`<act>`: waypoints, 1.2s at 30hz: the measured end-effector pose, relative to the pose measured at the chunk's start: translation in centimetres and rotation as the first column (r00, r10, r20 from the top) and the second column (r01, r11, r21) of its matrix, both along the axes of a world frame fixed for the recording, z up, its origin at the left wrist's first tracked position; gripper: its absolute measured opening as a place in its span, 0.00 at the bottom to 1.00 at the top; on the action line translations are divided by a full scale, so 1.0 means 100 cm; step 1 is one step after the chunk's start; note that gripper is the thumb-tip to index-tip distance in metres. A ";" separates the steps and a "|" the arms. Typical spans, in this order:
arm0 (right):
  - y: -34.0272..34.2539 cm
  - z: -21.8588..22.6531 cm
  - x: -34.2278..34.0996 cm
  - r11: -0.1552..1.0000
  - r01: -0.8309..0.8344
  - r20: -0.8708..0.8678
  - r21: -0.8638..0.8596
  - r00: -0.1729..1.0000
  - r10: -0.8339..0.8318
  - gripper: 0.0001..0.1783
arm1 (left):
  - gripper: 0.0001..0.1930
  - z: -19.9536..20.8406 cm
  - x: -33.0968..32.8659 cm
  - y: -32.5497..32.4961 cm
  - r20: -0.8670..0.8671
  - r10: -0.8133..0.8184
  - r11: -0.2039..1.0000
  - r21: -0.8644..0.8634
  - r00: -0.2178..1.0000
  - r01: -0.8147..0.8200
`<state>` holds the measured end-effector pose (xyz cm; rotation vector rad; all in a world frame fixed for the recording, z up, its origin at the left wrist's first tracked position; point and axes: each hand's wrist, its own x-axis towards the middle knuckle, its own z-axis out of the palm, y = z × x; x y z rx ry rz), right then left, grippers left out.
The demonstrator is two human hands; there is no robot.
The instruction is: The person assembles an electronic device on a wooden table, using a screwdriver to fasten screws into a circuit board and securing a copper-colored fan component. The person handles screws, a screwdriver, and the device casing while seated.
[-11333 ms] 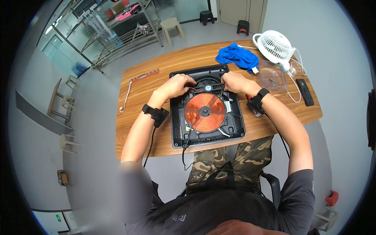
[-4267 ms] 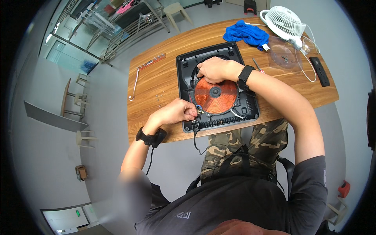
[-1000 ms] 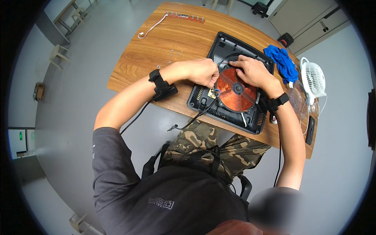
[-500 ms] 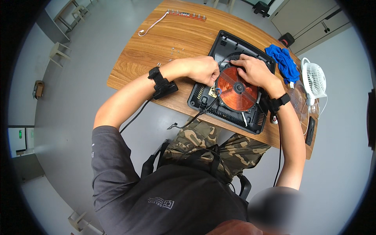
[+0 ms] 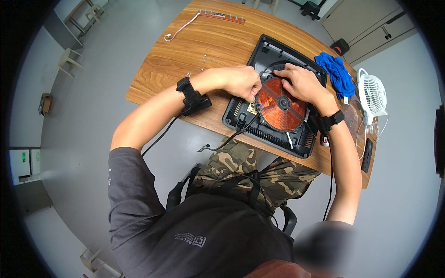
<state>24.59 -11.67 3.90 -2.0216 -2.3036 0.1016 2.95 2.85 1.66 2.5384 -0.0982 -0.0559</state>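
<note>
An opened induction cooker, its black plastic housing (image 5: 276, 141) lying tilted on the wooden table, holds a round copper coil (image 5: 274, 107) with a dark cross over it. My left hand (image 5: 242, 83) is closed, its fingertips pinched together at the coil's left edge, just above a small pale circuit board (image 5: 252, 108) with blue wires. Whatever the pinch may hold is hidden. My right hand (image 5: 300, 83) lies over the coil's far right rim, fingers stretched towards the far edge of the coil. A black power cord (image 5: 218, 149) hangs from the housing's near left side.
Loose screws (image 5: 205, 59) lie on the table left of the housing. Farther back is a red circuit strip (image 5: 222, 17) with a white cable. To the right are a blue cloth (image 5: 334, 72), a white fan (image 5: 372, 95) and a dark bar-shaped thing (image 5: 367, 155).
Almost nothing differs. Both hands stay in place at the coil, and the view has shifted only very slightly.
</note>
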 end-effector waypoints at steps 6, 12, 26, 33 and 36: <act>-0.001 0.000 0.000 1.000 -0.002 -0.002 0.004 1.000 0.002 0.21 | 0.06 0.000 0.001 0.000 -0.026 -0.008 1.000 0.018 1.000 0.009; 0.000 0.000 0.000 1.000 -0.005 0.004 0.002 1.000 0.005 0.21 | 0.05 0.003 0.001 -0.002 -0.038 -0.014 1.000 0.023 0.999 0.015; -0.001 -0.002 0.001 1.000 -0.004 -0.009 0.017 1.000 0.004 0.21 | 0.07 0.003 -0.002 -0.005 -0.064 0.095 0.995 0.026 0.993 -0.094; -0.001 -0.003 0.001 0.999 -0.014 -0.005 0.030 1.000 0.014 0.21 | 0.07 0.000 -0.001 -0.007 -0.041 0.133 0.991 0.034 0.990 -0.132; -0.001 -0.003 0.001 1.000 -0.013 -0.001 0.029 1.000 0.013 0.21 | 0.06 0.000 -0.002 -0.011 -0.021 0.159 0.986 0.042 0.987 -0.158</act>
